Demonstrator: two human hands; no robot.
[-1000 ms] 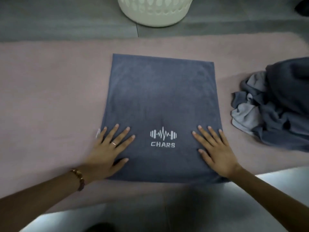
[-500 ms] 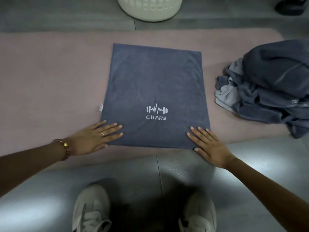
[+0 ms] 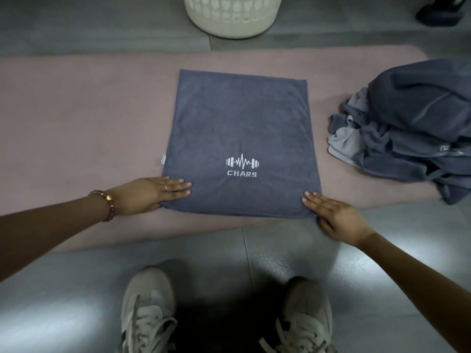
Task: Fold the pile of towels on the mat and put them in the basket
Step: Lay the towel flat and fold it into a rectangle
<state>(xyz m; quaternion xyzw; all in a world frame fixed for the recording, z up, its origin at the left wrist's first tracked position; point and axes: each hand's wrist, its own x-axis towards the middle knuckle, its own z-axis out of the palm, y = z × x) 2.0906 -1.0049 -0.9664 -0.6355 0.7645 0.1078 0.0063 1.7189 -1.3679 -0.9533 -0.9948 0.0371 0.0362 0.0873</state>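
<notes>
We note our left hand (image 3: pixel 150 193) and right hand (image 3: pixel 334 217), fingers straight and together, pressing the towel (image 3: pixel 242 128) at its lower corners, centre frame.

Towel (image 3: pixel 242 118), near half, centred: "CHARS" printed in white block capitals. Just above the word, a white logo (image 3: pixel 242 162): barbell with a heartbeat line running through the bar. Left edge of towel: small white tag (image 3: pixel 163 158), nothing legible on it. Pile (image 3: pixel 418 128), right: scrap of white print (image 3: pixel 444 148) at a fold near the right edge, cut off, not readable.
</notes>
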